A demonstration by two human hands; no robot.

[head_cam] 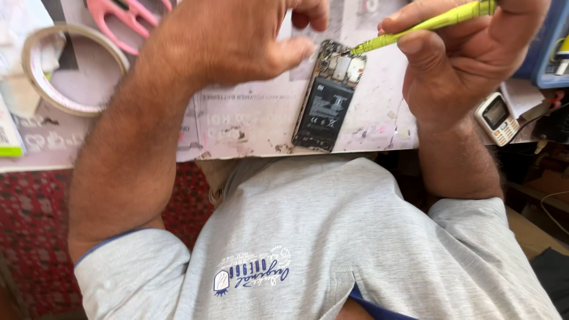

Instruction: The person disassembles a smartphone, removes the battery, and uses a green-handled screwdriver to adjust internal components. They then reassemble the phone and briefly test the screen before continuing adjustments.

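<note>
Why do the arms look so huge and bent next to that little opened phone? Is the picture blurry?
Head view: wide lens stretches the near left hand and right hand; even soft daylight, no glare; the opened phone and yellow-green tool stay sharp.

Worn white worktop (249, 118), red patterned floor (35, 237)

- Bare surface (255, 118) lies open between the left forearm and the opened phone (328, 98).
- Tape roll (71, 68) and pink scissors (127, 15) block the far left.
- Small handset (496, 118) and blue box (548, 47) crowd the right edge.
</note>
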